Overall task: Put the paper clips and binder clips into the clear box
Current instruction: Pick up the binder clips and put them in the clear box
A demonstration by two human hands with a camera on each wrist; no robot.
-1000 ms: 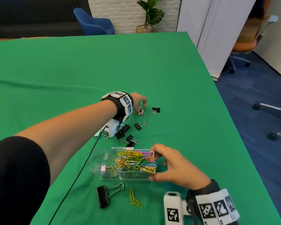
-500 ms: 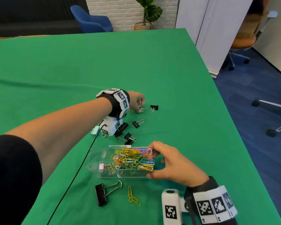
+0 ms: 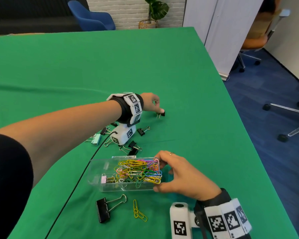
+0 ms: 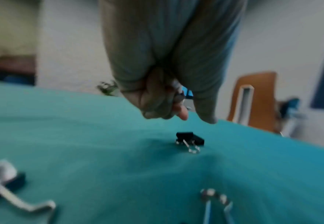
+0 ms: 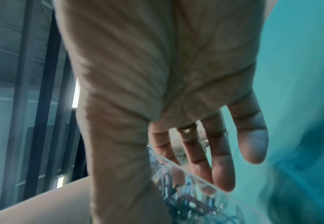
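Green cloth is covering the bench (image 3: 179,69); nearest, a large binder clip (image 3: 103,210) and yellow paper clips (image 3: 139,212) are lying outside the clear box (image 3: 97,171), which the right hand (image 3: 185,176) is gripping. Beyond, several clips are waiting while the left hand (image 3: 151,105), fingers curled round something small, is hovering over a small black binder clip (image 4: 190,138).

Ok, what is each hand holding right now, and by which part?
Right hand grips the clear box by its right end. Left hand holds a small clip in curled fingers; which part is hidden.

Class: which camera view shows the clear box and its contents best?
The head view: the whole clear box with its coloured paper clips shows sharply. The right wrist view shows only a blurred corner past the right hand; the left wrist view shows none.
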